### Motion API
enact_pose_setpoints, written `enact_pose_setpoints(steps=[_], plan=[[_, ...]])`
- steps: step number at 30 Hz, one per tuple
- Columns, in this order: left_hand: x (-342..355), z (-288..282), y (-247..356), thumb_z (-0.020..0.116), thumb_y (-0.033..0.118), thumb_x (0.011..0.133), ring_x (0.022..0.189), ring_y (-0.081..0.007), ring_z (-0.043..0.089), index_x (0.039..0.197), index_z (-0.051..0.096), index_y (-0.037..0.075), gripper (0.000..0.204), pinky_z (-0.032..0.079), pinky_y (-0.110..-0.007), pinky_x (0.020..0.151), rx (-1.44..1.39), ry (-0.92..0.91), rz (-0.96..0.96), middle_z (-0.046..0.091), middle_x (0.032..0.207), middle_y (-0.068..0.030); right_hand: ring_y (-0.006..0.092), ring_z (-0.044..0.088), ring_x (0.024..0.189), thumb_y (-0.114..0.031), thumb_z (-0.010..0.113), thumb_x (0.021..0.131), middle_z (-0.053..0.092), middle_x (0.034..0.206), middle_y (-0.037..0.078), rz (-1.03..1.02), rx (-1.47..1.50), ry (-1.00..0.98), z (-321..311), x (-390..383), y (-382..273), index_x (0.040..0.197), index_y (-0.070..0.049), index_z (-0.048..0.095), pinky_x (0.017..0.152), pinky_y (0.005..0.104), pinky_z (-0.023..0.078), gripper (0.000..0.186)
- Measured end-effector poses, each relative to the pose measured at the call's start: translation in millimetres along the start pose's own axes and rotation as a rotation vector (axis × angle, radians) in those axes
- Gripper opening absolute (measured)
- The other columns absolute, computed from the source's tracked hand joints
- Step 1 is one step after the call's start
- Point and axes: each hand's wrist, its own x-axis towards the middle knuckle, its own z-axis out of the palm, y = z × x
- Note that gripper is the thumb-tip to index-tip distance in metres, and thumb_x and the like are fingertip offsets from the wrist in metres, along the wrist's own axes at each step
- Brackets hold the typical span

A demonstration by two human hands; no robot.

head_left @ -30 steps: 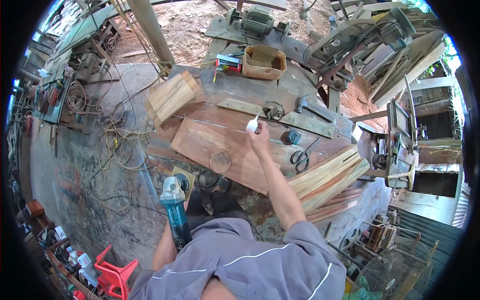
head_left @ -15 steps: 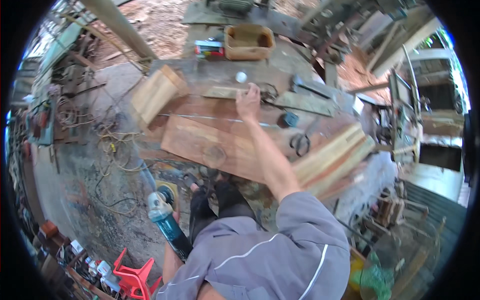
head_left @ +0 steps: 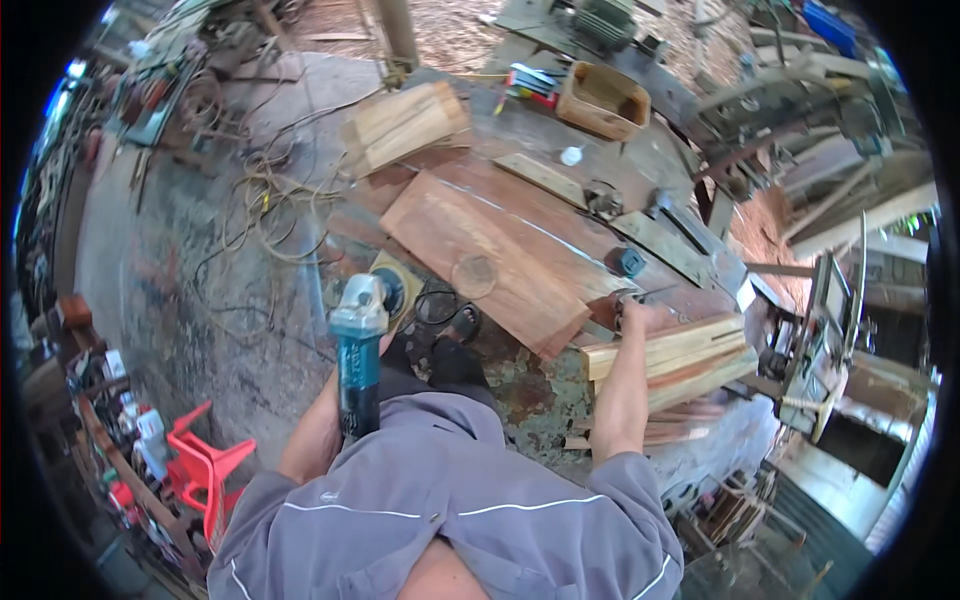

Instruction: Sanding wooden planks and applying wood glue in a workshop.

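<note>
A teal and black angle grinder (head_left: 358, 345) with a silver head stands upright at my left side, a square tan piece (head_left: 398, 278) at its disc. My left hand (head_left: 387, 341) is mostly hidden behind the grinder and holds it. Over on the right, my right hand (head_left: 642, 318) has its fingers closed at a dark looped thing (head_left: 620, 303), too blurred to name. This is between a teal tape measure (head_left: 626, 262) and stacked pale boards (head_left: 675, 355). A wide reddish-brown board (head_left: 500, 250) lies between my hands with a round tan disc (head_left: 473, 276) on it.
Tangled cords (head_left: 268, 205) lie on the left. Another board stack (head_left: 408, 125) sits at the far left of the work surface. Farther back are a tan bin (head_left: 603, 105) and a narrow wood strip (head_left: 540, 180). A red plastic chair (head_left: 205, 460) stands at the lower left.
My right hand has moved from the narrow strip near the white round thing to the dark looped thing by the tape measure. The grinder has come up and turned more upright. My view has shifted.
</note>
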Motion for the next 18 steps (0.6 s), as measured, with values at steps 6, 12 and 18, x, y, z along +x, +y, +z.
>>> enact_pose_setpoints(steps=[6,12,18], plan=[[8.4,-1.7,-8.3,0.061,0.033,0.101,0.083,-0.0194,0.067,0.115,0.065,0.007,0.031,0.059,-0.034,0.076,-0.107,0.046,0.049,0.067,0.096,-0.0076,0.0147,0.056,0.064,-0.022,0.057,0.102,0.061,0.083,0.005,0.236,1.306,-0.426,-29.8,-75.5,-15.5,0.096,-0.008,0.059,0.053,0.0274,0.046,0.015],[44.1,-7.0,-11.3,0.061,0.032,0.101,0.082,-0.0188,0.067,0.115,0.065,0.007,0.028,0.059,-0.033,0.075,-0.154,-0.016,-0.032,0.067,0.095,-0.0071,0.0108,0.055,0.054,-0.03,0.074,0.094,0.059,0.068,0.002,-0.008,0.889,-0.417,-58.4,-291.7,-88.5,0.092,-0.008,0.059,0.046,0.0262,0.043,0.027],[62.9,-25.7,-23.0,0.061,0.03,0.102,0.081,-0.0183,0.066,0.114,0.065,0.007,0.026,0.059,-0.032,0.074,-0.229,-0.034,-0.155,0.067,0.094,-0.0066,0.0092,0.057,0.057,-0.041,0.075,0.092,0.063,0.07,0.002,-0.123,0.669,-0.82,-67.9,-339.3,-135.0,0.094,-0.002,0.064,0.054,0.0236,0.045,0.04]])
